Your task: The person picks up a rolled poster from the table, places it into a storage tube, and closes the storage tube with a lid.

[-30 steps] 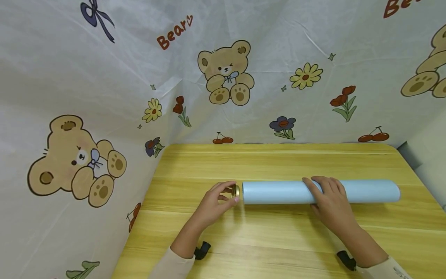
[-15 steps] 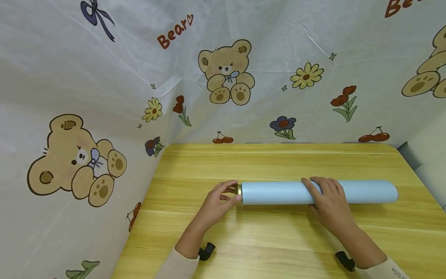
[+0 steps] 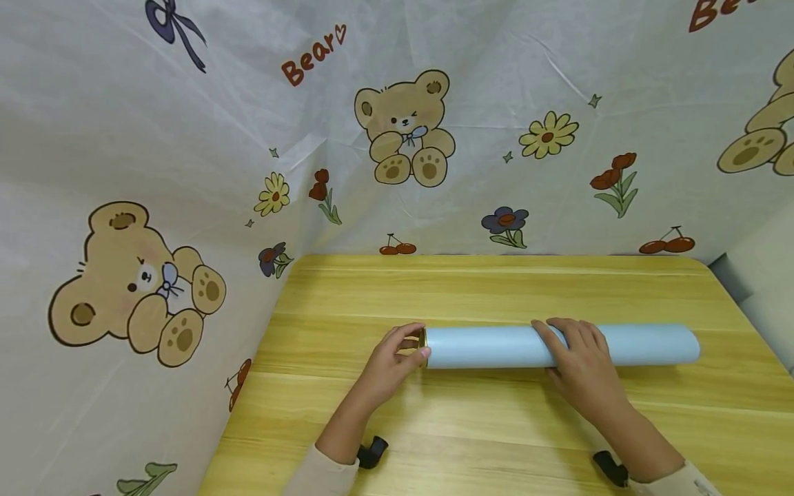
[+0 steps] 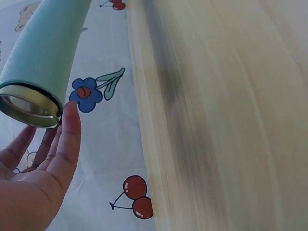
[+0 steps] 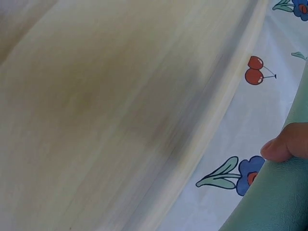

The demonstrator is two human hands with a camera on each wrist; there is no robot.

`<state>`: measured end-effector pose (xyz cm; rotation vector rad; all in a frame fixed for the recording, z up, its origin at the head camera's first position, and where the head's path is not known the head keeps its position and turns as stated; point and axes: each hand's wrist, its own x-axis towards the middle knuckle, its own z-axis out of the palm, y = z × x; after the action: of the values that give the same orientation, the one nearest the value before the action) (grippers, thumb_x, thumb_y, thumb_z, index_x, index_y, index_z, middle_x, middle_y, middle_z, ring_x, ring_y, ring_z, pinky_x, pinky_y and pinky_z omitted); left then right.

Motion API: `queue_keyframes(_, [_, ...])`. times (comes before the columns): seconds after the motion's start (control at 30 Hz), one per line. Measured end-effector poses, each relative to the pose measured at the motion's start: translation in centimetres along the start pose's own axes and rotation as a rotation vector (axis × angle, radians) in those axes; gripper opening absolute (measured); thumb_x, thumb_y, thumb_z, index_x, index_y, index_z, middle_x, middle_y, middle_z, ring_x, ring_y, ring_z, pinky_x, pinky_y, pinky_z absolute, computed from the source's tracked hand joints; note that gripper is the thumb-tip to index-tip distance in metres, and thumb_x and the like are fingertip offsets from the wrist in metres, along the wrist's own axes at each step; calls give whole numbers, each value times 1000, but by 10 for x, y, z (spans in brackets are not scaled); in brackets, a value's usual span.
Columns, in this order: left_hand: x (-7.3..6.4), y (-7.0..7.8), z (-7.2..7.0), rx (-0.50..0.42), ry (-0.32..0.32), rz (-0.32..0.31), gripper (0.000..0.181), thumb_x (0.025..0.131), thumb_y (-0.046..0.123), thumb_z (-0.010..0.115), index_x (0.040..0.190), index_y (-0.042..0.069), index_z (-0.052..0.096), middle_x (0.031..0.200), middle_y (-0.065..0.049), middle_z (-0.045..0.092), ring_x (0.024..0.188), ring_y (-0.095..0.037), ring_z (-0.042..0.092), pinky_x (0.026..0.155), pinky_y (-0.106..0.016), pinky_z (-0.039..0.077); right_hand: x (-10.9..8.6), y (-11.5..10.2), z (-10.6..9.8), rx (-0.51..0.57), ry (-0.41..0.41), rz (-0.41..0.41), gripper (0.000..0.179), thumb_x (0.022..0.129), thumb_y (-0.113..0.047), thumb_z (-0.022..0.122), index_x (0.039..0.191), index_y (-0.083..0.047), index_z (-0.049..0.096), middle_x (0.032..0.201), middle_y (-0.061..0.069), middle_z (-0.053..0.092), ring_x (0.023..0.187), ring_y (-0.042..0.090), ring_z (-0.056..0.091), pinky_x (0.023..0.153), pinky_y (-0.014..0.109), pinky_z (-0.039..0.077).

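Note:
A light blue roll (image 3: 484, 346) with a leathery surface, like a rolled-up mat, lies sideways across the view. My right hand (image 3: 583, 365) grips it right of its middle, fingers over the top; in the right wrist view a fingertip (image 5: 284, 144) presses its side. At the roll's left end my left hand (image 3: 391, 362) holds a gold metal ring (image 4: 41, 115) between thumb and fingers. In the left wrist view the ring sits in the mouth of the roll (image 4: 50, 53), its shiny hollow inside showing. Fingertips stand right at the rim.
The wooden table (image 3: 471, 420) extends around the roll, with rounded far corners. A white cloth (image 3: 496, 186) printed with bears, flowers and cherries hangs behind and at the left. Black wrist mounts (image 3: 373, 452) show below both forearms.
The gold ring, apart from the roll one second ago, is now at and partly inside its left end. The roll has shifted slightly left and nearer with my right hand.

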<state>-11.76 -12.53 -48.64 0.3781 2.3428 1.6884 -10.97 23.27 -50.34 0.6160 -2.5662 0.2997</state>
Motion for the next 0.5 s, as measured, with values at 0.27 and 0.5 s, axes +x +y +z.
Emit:
queue_keyframes(0.27, [1, -3, 9, 31, 21, 2, 46, 106, 49, 46, 150, 35, 45, 138, 0, 45, 123, -21, 45, 97, -40, 45, -3, -9, 2, 15, -8, 9, 97, 52, -1, 97, 138, -12, 55, 127, 22, 56, 115, 44, 53, 105, 60, 34])
queue_keyframes(0.5, [0, 0, 16, 67, 47, 1, 49, 109, 52, 30, 150, 27, 42, 144, -1, 45, 135, -25, 44, 108, -51, 42, -2, -19, 1, 18, -5, 23, 98, 50, 0, 97, 138, -12, 56, 126, 21, 57, 116, 44, 52, 104, 61, 34])
